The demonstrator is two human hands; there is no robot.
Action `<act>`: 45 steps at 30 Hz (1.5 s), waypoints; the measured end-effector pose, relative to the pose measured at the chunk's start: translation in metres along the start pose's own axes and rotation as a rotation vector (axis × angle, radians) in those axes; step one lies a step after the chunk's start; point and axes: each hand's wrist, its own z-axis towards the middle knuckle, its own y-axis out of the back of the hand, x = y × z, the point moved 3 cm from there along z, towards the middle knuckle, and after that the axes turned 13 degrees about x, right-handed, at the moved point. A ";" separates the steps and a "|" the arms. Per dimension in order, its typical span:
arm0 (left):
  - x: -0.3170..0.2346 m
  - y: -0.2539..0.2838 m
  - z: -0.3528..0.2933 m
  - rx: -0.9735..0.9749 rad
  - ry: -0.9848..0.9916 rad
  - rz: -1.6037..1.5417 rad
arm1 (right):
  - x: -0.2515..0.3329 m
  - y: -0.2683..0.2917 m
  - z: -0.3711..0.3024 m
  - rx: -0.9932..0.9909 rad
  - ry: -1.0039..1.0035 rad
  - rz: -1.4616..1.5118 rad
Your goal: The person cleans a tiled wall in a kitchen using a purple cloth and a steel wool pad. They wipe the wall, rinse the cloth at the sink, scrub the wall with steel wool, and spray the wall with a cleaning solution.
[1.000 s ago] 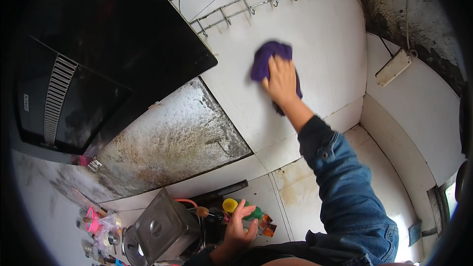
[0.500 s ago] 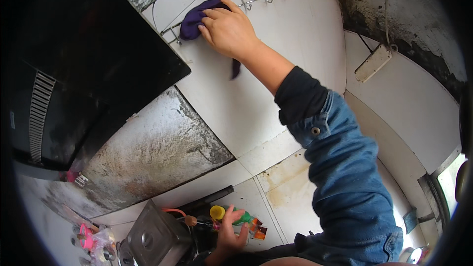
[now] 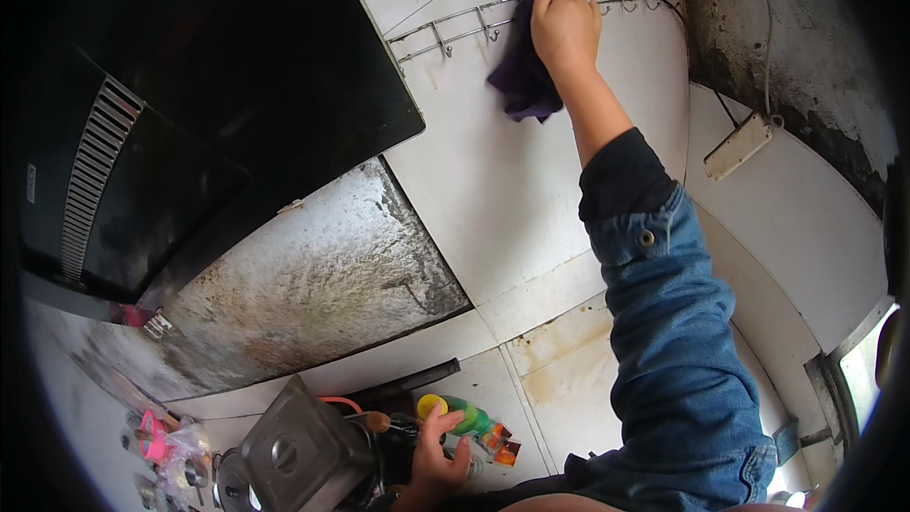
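White wall [image 3: 626, 85] — right hand [image 3: 566, 28], clutching purple cloth [image 3: 521, 81], shifts rightward along hook rail [image 3: 485, 25], wipe seemingly advancing — left hand [image 3: 438, 460] spread below.

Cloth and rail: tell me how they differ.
The cloth is dark purple fabric; the rail is silvery metal with hooks. The cloth hangs crumpled from the right hand; the rail runs lengthwise across the white wall. The rail extends farther than the bunched cloth. Both are at the wall.
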 end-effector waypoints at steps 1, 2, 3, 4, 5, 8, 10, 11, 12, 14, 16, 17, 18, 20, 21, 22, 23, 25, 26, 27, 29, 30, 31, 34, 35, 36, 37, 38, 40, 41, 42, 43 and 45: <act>0.002 0.001 -0.002 -0.010 0.000 -0.001 | 0.003 -0.004 -0.004 -0.067 0.103 -0.100; 0.005 0.001 0.000 -0.025 -0.012 0.002 | 0.003 -0.012 -0.005 -0.033 0.082 -0.072; 0.006 -0.002 0.000 -0.015 0.003 -0.030 | 0.015 -0.016 -0.006 0.002 0.063 -0.042; 0.006 -0.005 0.001 -0.004 0.016 -0.062 | 0.022 -0.017 -0.007 0.036 0.043 -0.015; 0.005 -0.007 0.003 0.010 0.029 -0.094 | 0.023 -0.016 -0.005 0.127 0.057 0.136; 0.000 -0.011 0.007 0.040 -0.030 -0.058 | 0.039 -0.017 -0.004 0.337 0.256 0.450; 0.001 -0.009 0.008 0.028 -0.038 -0.069 | 0.039 -0.013 0.007 0.388 0.284 0.267; 0.001 -0.007 0.007 0.020 -0.036 -0.069 | 0.033 -0.011 0.017 0.431 0.214 0.148; 0.000 -0.005 0.007 0.009 -0.033 -0.065 | 0.018 -0.011 0.028 0.401 0.109 0.012; -0.004 -0.007 0.014 0.019 -0.059 -0.072 | -0.046 -0.009 0.053 0.334 -0.048 -0.136; -0.005 -0.006 0.013 0.032 -0.051 -0.054 | -0.066 0.005 0.051 0.153 0.028 -0.066; -0.004 -0.007 0.014 0.035 -0.046 -0.045 | -0.068 0.006 0.048 0.104 0.085 -0.049; -0.004 -0.009 0.016 0.032 -0.055 -0.058 | -0.067 0.006 0.043 0.117 0.130 -0.041; -0.004 -0.008 0.017 0.015 -0.053 -0.054 | -0.057 -0.009 0.027 0.160 0.165 -0.011; -0.005 -0.010 0.018 0.032 -0.051 -0.050 | -0.048 -0.011 0.022 0.117 0.148 -0.022; -0.006 -0.012 0.021 0.048 -0.049 -0.046 | -0.043 -0.013 0.023 0.217 0.114 -0.022; -0.006 -0.014 0.023 0.065 -0.047 -0.042 | -0.039 -0.015 0.025 0.317 0.080 -0.022; -0.005 -0.018 0.026 0.074 -0.056 -0.053 | -0.016 -0.006 0.023 0.344 0.274 0.109; -0.004 -0.020 0.027 0.079 -0.058 -0.060 | -0.001 -0.003 0.018 0.358 0.374 0.093; -0.006 -0.022 0.028 0.082 -0.064 -0.070 | -0.005 -0.001 0.023 0.376 0.371 0.101; -0.013 -0.021 0.030 0.095 -0.059 -0.069 | -0.023 -0.004 0.032 0.414 0.341 0.129; -0.015 -0.021 0.030 0.097 -0.060 -0.063 | -0.030 -0.002 0.037 0.386 0.309 0.043; -0.015 -0.022 0.030 0.098 -0.062 -0.058 | -0.034 -0.003 0.036 0.325 0.290 -0.026; -0.017 -0.015 0.023 0.075 -0.078 0.007 | -0.026 -0.009 0.033 0.182 0.184 -0.205; -0.017 -0.012 0.018 0.061 -0.083 0.038 | -0.030 -0.010 0.033 0.221 0.022 -0.175; -0.016 -0.008 0.011 0.027 -0.040 0.021 | -0.032 -0.011 0.033 0.257 -0.141 -0.131; -0.015 -0.007 0.008 0.005 -0.022 -0.008 | -0.044 -0.006 0.038 0.280 -0.296 -0.112; -0.013 -0.005 0.007 -0.016 -0.003 -0.038 | -0.065 -0.015 0.040 0.127 -0.241 -0.116; -0.008 -0.001 0.002 -0.050 -0.013 -0.037 | -0.057 -0.014 0.035 0.187 -0.126 -0.104; -0.006 0.001 0.003 -0.063 -0.022 -0.037 | -0.056 -0.012 0.032 0.215 -0.070 -0.103; -0.009 0.004 0.004 -0.060 -0.062 0.013 | -0.054 -0.008 0.029 0.239 -0.084 -0.047; -0.006 0.002 0.005 -0.055 -0.064 0.017 | -0.052 -0.007 0.027 0.267 -0.007 0.042; 0.002 -0.006 0.007 -0.053 -0.069 0.028 | -0.017 -0.001 0.015 0.431 0.140 0.156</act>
